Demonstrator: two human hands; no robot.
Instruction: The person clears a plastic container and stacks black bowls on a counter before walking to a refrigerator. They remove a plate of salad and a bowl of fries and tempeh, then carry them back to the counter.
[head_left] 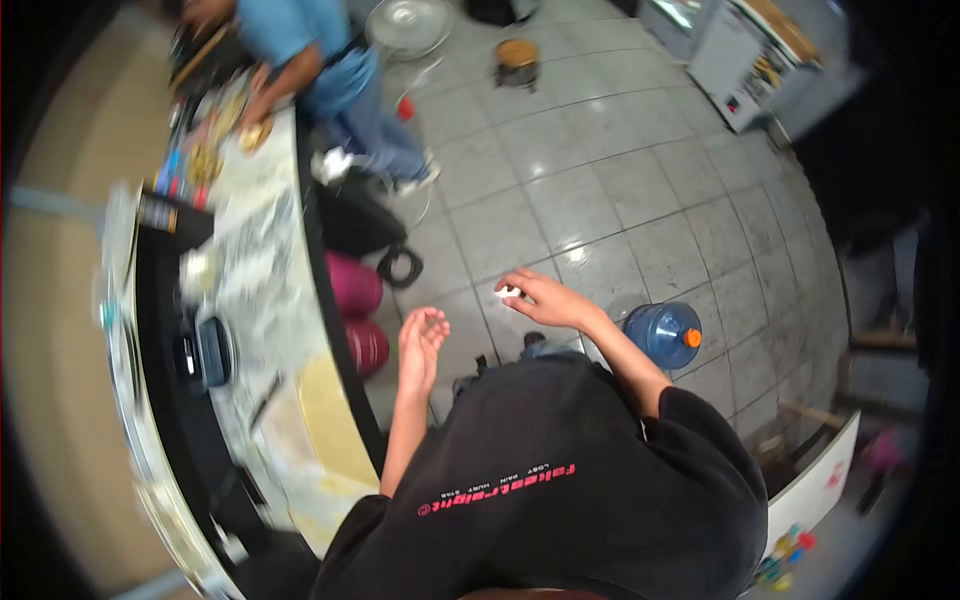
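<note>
My right hand (540, 298) is closed on a small white object (508, 292), held between the thumb and fingers above the tiled floor. What the object is cannot be made out. My left hand (422, 348) is raised beside the counter with its fingers apart and slightly curled, the palm facing inward, and nothing shows in it. Both hands are in front of my black shirt (560, 460), well apart from each other.
The counter (265, 250) runs along the left, with a dark-rimmed container (214, 350) on it. Another person (330, 80) works at its far end. A blue water jug (660, 335) stands right, a stool (517, 55) farther off. Pink containers (352, 285) sit beside the counter.
</note>
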